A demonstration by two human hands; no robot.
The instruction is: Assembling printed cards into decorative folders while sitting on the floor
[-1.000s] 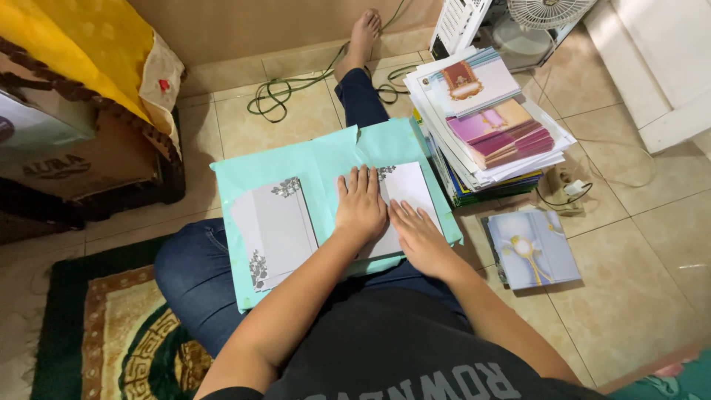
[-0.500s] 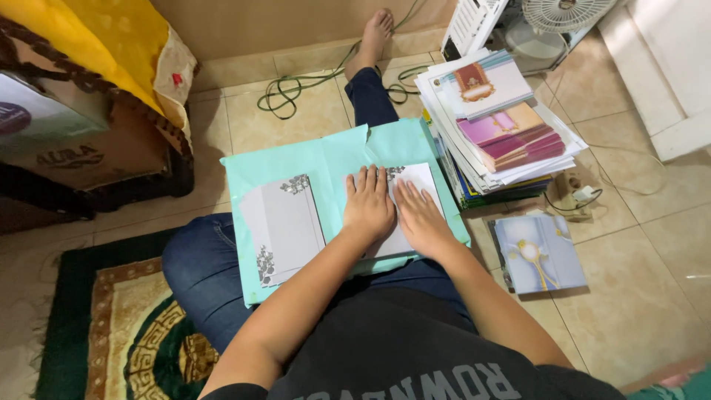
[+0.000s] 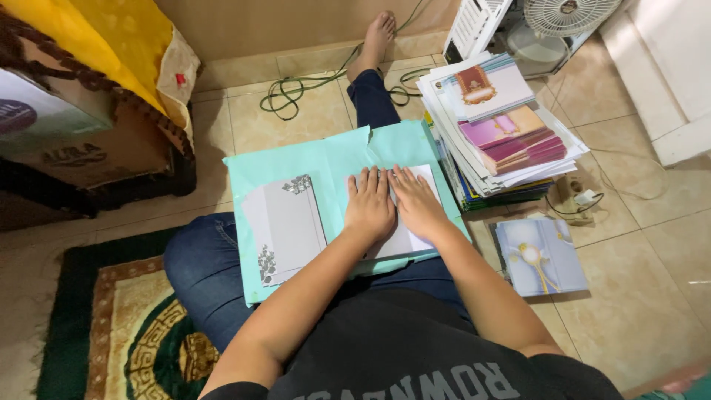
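both hands flat on a white card over a teal folder

tiled floor (image 3: 296,118) of a room, seen from above; a person sits on it with 1 leg stretched forward, in blue jeans. a teal folder (image 3: 311,159) lies open across the lap. on its left half rests a pale grey card with leaf ornaments (image 3: 285,226). on its right half lies a white card (image 3: 426,181), mostly covered by the hands. the left hand (image 3: 370,207) lies palm down on the white card, fingers straight and close together, gripping nothing. the right hand (image 3: 416,204) lies flat just beside it, thumb edges touching, fingers slightly spread, also gripping nothing. to the right of the folder, touching its edge, stands a tall stack of cards and booklets (image 3: 500,126) in white, pink and blue. near it on the floor lies 1 blue card with a gold tassel (image 3: 541,255). a green cable (image 3: 292,92) coils beyond the folder. a patterned green rug (image 3: 111,326) lies at the lower left, a cardboard box (image 3: 111,148) under yellow cloth at the upper left, and a white fan (image 3: 566,18) at the top right.
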